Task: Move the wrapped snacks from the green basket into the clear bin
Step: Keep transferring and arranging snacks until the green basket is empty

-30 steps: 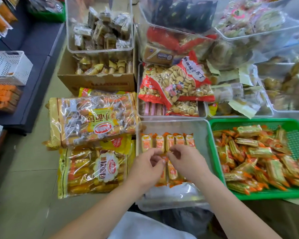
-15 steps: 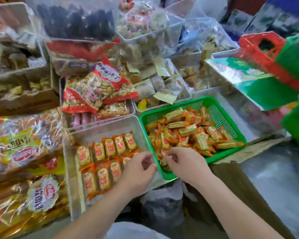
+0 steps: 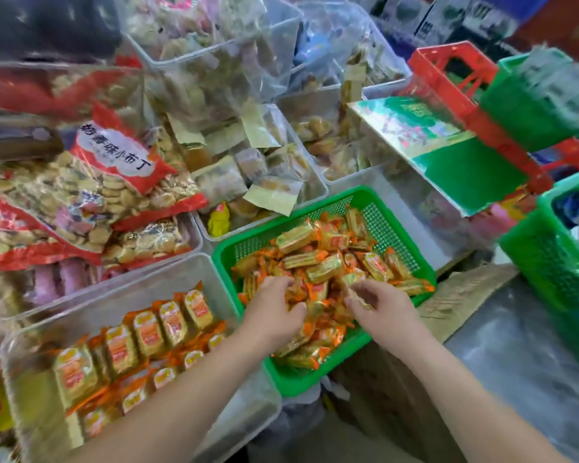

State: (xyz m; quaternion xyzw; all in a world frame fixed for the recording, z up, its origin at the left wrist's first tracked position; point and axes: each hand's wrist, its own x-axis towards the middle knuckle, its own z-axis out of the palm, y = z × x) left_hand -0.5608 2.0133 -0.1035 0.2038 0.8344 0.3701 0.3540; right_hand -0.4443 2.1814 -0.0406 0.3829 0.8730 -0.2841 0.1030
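You are partway through, and by my reading more is left than done. The clear bin [image 3: 121,292], at about 8 o'clock in your view, holds two rows of packs [image 3: 147,332] set side by side, with room to spare nearer you. The green basket [image 3: 291,382] sits right against the bin's 3 o'clock side, and a loose heap of wrapped snacks [image 3: 325,269] covers most of its floor, thinning only toward its 1 o'clock corner, where bare mesh shows. Your left hand [image 3: 274,312] and right hand [image 3: 381,312] are both down in the near part of that heap, fingers curled among the wrappers; with the blur I cannot tell whether either has closed on a pack. Expect many more trips across to the bin at 9 o'clock before the basket is cleared
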